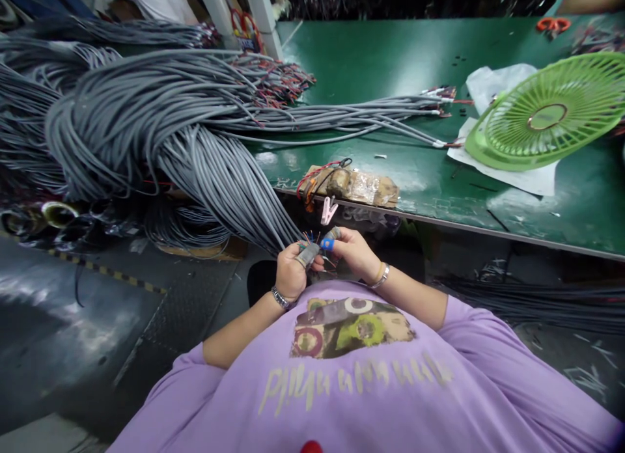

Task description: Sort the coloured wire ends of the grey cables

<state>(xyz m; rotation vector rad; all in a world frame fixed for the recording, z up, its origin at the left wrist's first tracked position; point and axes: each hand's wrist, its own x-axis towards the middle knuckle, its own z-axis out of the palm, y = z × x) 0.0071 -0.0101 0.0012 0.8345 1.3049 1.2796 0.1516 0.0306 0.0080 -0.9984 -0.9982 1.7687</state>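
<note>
Near the front of my body, my left hand (291,271) is closed around the end of a grey cable, with grey wrapping on the thumb. Thin coloured wires (308,237) fan out of the cable end. Close on its right, my right hand (352,252) is pinched at the wires, with blue tape round one finger; the fingertips are too small to make out exactly. A thick bundle of grey cables (229,179) runs from the bench down to my left hand.
A green bench (439,199) spans the front, its edge beyond my hands. On it are a green fan (547,118), orange-handled scissors (553,26) and a taped cardboard piece (361,186) with a pink clip (329,210). A person's arm (590,0) shows top right.
</note>
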